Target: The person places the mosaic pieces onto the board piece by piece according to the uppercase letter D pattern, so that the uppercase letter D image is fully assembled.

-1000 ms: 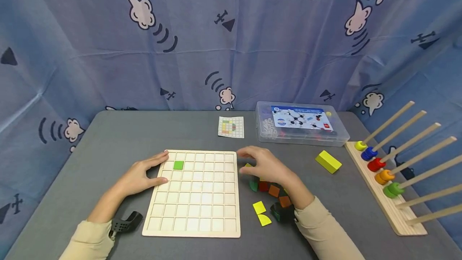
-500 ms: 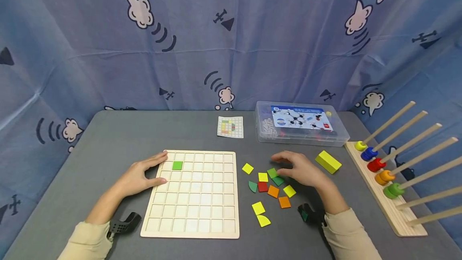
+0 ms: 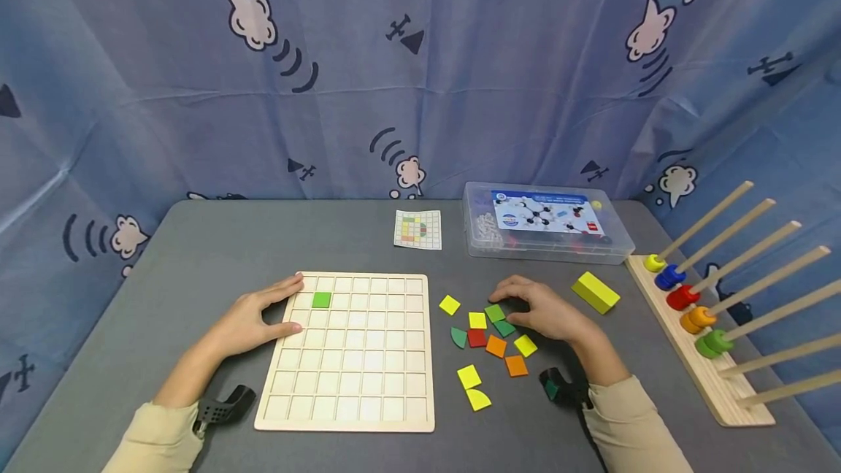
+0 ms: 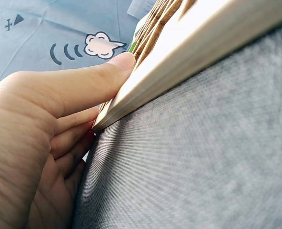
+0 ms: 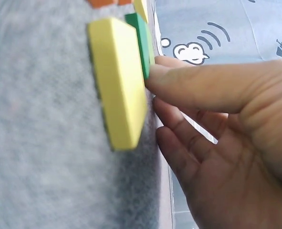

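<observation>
My left hand (image 3: 252, 320) lies along the left edge of a pale wooden grid board (image 3: 355, 414). Its thumb rests on that edge, and the straight fingers touch the top left corner, as the left wrist view (image 4: 60, 95) shows partly. A green square tile (image 3: 321, 300) sits in one board cell. My right hand (image 3: 542, 309) is beside a light green square tile (image 3: 495, 313) and a dark green tile (image 3: 504, 328) on the table. Index finger and thumb are apart; the thumb tip appears to touch the green tiles. A yellow tile (image 5: 115, 81) stands closer in the right wrist view.
Several loose tiles lie between board and right hand, including a red square (image 3: 476, 338) and an orange square (image 3: 516, 366). Behind are a pattern card (image 3: 418, 230) and a clear plastic box (image 3: 548, 223). To the right stand a yellow block (image 3: 595, 292) and a wooden peg rack (image 3: 703, 363).
My right hand has left the board's right edge and gone right to the green tiles, its fingers lowering by them. The left hand stays at the board.
</observation>
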Available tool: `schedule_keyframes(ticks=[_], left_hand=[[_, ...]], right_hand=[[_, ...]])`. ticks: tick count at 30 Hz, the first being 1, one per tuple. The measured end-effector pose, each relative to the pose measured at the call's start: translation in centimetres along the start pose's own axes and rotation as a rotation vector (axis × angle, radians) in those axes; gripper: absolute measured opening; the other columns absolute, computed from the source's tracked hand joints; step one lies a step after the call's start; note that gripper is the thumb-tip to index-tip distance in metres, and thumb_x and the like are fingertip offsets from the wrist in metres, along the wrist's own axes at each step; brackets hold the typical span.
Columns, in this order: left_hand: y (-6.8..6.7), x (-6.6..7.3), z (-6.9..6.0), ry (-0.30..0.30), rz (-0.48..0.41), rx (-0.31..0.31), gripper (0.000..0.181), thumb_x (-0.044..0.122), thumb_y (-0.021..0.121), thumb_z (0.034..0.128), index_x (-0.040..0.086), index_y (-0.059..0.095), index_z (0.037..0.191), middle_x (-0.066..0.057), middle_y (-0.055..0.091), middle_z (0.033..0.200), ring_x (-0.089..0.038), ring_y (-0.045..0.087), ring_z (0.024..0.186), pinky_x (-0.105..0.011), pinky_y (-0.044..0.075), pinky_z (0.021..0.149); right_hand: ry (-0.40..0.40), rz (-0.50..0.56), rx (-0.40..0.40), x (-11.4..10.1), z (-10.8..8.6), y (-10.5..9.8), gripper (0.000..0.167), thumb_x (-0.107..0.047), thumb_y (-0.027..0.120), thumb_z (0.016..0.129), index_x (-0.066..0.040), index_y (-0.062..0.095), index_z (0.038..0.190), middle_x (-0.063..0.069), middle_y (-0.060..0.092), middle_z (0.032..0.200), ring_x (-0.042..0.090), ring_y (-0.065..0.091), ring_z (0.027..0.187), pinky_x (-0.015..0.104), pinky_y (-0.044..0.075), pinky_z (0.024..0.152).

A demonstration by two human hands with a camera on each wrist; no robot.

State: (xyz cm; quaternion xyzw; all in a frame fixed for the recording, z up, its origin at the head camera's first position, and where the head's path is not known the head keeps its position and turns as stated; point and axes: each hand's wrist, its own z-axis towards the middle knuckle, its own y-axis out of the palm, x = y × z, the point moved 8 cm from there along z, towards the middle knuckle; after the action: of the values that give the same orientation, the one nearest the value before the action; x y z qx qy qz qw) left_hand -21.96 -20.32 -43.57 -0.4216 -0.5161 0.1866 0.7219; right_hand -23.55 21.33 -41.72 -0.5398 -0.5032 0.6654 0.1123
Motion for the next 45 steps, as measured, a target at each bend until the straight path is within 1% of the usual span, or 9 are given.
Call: schedule_keyframes(ticks=[6, 10, 14, 19, 24, 30, 37, 42, 45], left_hand=[[-0.2, 0.0, -0.1, -0.004, -0.005, 0.003, 0.073, 0.041, 0.075, 0.0792, 0.013, 0.048, 0.141, -0.006, 0.04, 0.15, -0.036, 0.037, 0.136, -0.055, 0.034, 0.104], [-0.2, 0.1, -0.2, 0.006, 0.008, 0.021, 0.071, 0.04, 0.075, 0.0788, 0.013, 0.05, 0.14, -0.006, 0.042, 0.148, -0.036, 0.039, 0.134, -0.055, 0.036, 0.102], [-0.1, 0.3, -0.4, 0.015, 0.016, 0.028, 0.07, 0.039, 0.076, 0.0782, 0.013, 0.051, 0.139, -0.007, 0.043, 0.147, -0.036, 0.041, 0.133, -0.054, 0.038, 0.101], [0.2, 0.0, -0.4, -0.01, -0.007, 0.005, 0.073, 0.04, 0.076, 0.0779, 0.013, 0.05, 0.14, -0.005, 0.041, 0.149, -0.034, 0.039, 0.135, -0.053, 0.035, 0.104], [0.2, -0.2, -0.4, -0.023, -0.016, -0.006, 0.073, 0.041, 0.076, 0.0782, 0.013, 0.049, 0.141, -0.005, 0.04, 0.15, -0.034, 0.037, 0.136, -0.054, 0.035, 0.105], [0.3, -0.2, 0.0, -0.014, -0.001, 0.002, 0.072, 0.042, 0.074, 0.0794, 0.015, 0.048, 0.141, -0.004, 0.04, 0.15, -0.035, 0.038, 0.136, -0.056, 0.035, 0.104], [0.1, -0.1, 0.3, 0.003, 0.003, 0.013, 0.072, 0.041, 0.074, 0.0794, 0.013, 0.049, 0.14, -0.007, 0.041, 0.149, -0.036, 0.039, 0.135, -0.056, 0.036, 0.103], [0.0, 0.0, 0.2, 0.007, -0.005, 0.01, 0.072, 0.04, 0.074, 0.0798, 0.012, 0.049, 0.14, -0.008, 0.041, 0.149, -0.037, 0.038, 0.135, -0.057, 0.035, 0.103], [0.0, 0.0, 0.2, 0.008, -0.001, 0.012, 0.071, 0.039, 0.074, 0.08, 0.012, 0.049, 0.14, -0.008, 0.041, 0.149, -0.037, 0.038, 0.135, -0.057, 0.035, 0.103]], right_hand=[[-0.008, -0.017, 0.015, 0.0, 0.2, 0.2, 0.027, -0.001, 0.066, 0.085, -0.011, 0.068, 0.111, 0.009, 0.057, 0.119, 0.029, 0.054, 0.109, 0.049, 0.047, 0.092], [-0.012, -0.019, 0.04, -0.1, 0.2, 0.3, 0.025, -0.003, 0.067, 0.085, -0.011, 0.068, 0.109, 0.008, 0.059, 0.117, 0.028, 0.055, 0.108, 0.048, 0.047, 0.092], [0.028, 0.001, 0.086, 0.2, 0.1, 0.2, 0.025, -0.004, 0.068, 0.085, -0.009, 0.067, 0.11, 0.006, 0.062, 0.11, 0.023, 0.057, 0.1, 0.042, 0.05, 0.087], [0.091, 0.039, 0.139, 0.9, 0.1, 0.1, 0.026, -0.004, 0.067, 0.086, -0.009, 0.067, 0.111, 0.005, 0.064, 0.106, 0.019, 0.059, 0.094, 0.037, 0.051, 0.083], [0.086, 0.061, 0.164, 0.4, 0.2, -0.1, 0.026, -0.007, 0.069, 0.086, -0.009, 0.067, 0.111, 0.005, 0.065, 0.106, 0.019, 0.06, 0.093, 0.036, 0.051, 0.083], [0.06, 0.057, 0.169, -1.6, 0.5, -0.3, 0.028, -0.011, 0.07, 0.085, -0.011, 0.067, 0.112, 0.004, 0.065, 0.106, 0.018, 0.059, 0.093, 0.039, 0.051, 0.084], [-0.011, 0.03, 0.141, -4.8, 1.4, 0.7, 0.027, -0.008, 0.07, 0.085, -0.01, 0.067, 0.112, 0.005, 0.065, 0.108, 0.021, 0.061, 0.095, 0.041, 0.053, 0.083], [-0.02, 0.026, 0.112, -7.0, 2.7, 1.7, 0.027, -0.01, 0.071, 0.085, -0.012, 0.067, 0.112, 0.002, 0.064, 0.107, 0.021, 0.061, 0.097, 0.042, 0.053, 0.084], [-0.06, 0.006, 0.093, -8.7, 3.8, 2.3, 0.028, -0.011, 0.071, 0.085, -0.012, 0.067, 0.112, 0.001, 0.064, 0.107, 0.022, 0.062, 0.098, 0.041, 0.053, 0.084]])
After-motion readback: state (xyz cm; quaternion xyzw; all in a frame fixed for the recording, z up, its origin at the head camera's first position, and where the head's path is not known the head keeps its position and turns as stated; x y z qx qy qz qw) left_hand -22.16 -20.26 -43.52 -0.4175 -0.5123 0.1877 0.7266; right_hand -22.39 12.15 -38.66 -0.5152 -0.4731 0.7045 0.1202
